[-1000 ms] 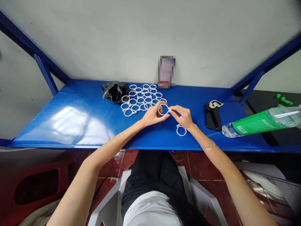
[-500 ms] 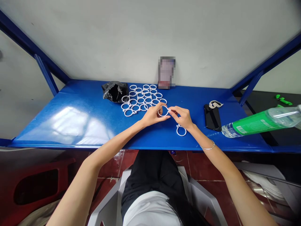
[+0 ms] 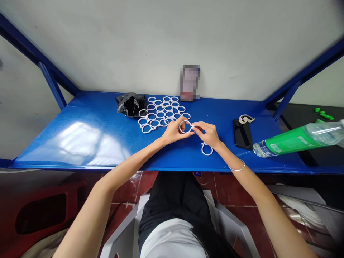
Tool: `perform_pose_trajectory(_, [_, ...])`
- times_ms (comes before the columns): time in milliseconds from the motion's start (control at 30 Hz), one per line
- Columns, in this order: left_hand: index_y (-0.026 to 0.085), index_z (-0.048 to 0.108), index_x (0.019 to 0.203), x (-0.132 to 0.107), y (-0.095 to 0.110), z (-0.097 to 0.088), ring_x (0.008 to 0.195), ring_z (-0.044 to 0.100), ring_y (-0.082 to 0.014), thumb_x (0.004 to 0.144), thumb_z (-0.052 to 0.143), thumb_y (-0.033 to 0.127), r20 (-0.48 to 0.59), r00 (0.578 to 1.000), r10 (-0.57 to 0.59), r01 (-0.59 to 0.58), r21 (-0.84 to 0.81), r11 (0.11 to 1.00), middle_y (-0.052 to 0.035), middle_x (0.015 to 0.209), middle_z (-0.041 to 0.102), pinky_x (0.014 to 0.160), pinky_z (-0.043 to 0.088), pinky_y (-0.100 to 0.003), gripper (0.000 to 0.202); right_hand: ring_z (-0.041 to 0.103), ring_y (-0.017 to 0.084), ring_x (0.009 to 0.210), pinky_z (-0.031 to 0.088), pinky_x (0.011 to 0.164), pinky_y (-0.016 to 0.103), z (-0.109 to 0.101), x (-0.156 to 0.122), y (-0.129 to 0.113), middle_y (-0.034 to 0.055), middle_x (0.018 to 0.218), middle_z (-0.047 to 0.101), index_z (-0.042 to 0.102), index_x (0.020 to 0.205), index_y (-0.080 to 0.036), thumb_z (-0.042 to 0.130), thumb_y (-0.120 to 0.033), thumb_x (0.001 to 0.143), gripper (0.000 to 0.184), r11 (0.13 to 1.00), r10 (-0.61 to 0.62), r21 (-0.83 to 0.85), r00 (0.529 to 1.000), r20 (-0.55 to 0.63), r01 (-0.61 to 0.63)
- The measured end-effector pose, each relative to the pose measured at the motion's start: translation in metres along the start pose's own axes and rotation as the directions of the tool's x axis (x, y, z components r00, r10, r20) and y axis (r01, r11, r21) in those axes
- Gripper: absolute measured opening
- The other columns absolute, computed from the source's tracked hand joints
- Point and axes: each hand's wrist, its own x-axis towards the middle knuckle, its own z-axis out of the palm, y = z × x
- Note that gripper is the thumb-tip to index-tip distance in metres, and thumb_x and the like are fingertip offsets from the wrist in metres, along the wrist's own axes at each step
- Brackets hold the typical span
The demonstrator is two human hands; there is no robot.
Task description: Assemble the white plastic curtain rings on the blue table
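Observation:
Between my two hands is a white curtain ring [image 3: 180, 130], held just above the blue table [image 3: 172, 157]. My left hand [image 3: 173, 130] curls its thumb and fingers around the ring's left side. With thumb and fingertips, my right hand [image 3: 206, 131] pinches the small eyelet end on the right; the fingers partly hide it. A second white ring [image 3: 207, 154] lies on the table just below my right hand. Beyond my left hand, several white rings [image 3: 152, 116] lie flat in a loose cluster.
A crumpled black plastic bag [image 3: 131, 104] sits open left of the rings. A blurred upright object [image 3: 189, 83] leans on the wall. To the right are a black phone [image 3: 242, 135], a whitish item [image 3: 245, 119] on its edge, and a tilted bottle with green label [image 3: 301, 139].
Both hands keep nearly the same hold on the ring. The view has shifted very slightly; nothing was picked up or let go.

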Motion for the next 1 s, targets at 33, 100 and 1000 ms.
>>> perform_pose_trajectory(33, [0.018,0.05,0.1,0.0,-0.0001,0.0002,0.049,0.04,-0.0059,0.081,0.069,0.054,-0.001,1.0,0.001,-0.001,-0.006,1.0,0.0091,0.058,0.045,0.05,0.033,-0.017,0.044,0.062,0.013,0.056,0.048,0.055,0.024,0.0004,-0.0001,0.0002,0.0031,0.077,0.073,0.069,0.096,-0.02,0.053,-0.036,0.099,0.023,1.0,-0.002,0.005,1.0,0.001,0.002])
perform_pose_trajectory(100, [0.018,0.049,0.1,-0.0002,0.0002,0.0003,0.048,0.04,-0.0057,0.082,0.068,0.053,-0.002,1.0,-0.001,0.0,-0.012,1.0,0.0093,0.058,0.044,0.049,0.033,-0.016,0.043,0.063,0.013,0.057,0.049,0.056,0.025,0.0013,-0.0004,0.0007,0.0038,0.079,0.074,0.069,0.096,-0.02,0.051,-0.037,0.099,0.025,1.0,-0.002,0.019,1.0,0.002,0.002])
perform_pose_trajectory(1000, [0.017,0.052,0.11,-0.0016,-0.0008,-0.0002,0.049,0.042,-0.0066,0.088,0.061,0.054,0.037,0.999,0.017,-0.018,0.05,0.999,0.0084,0.059,0.045,0.051,0.035,-0.017,0.045,0.066,0.014,0.057,0.05,0.055,0.024,0.0022,-0.0034,0.0021,0.0011,0.073,0.073,0.067,0.097,-0.021,0.056,-0.038,0.097,0.021,0.998,0.057,0.029,0.998,-0.003,-0.057])
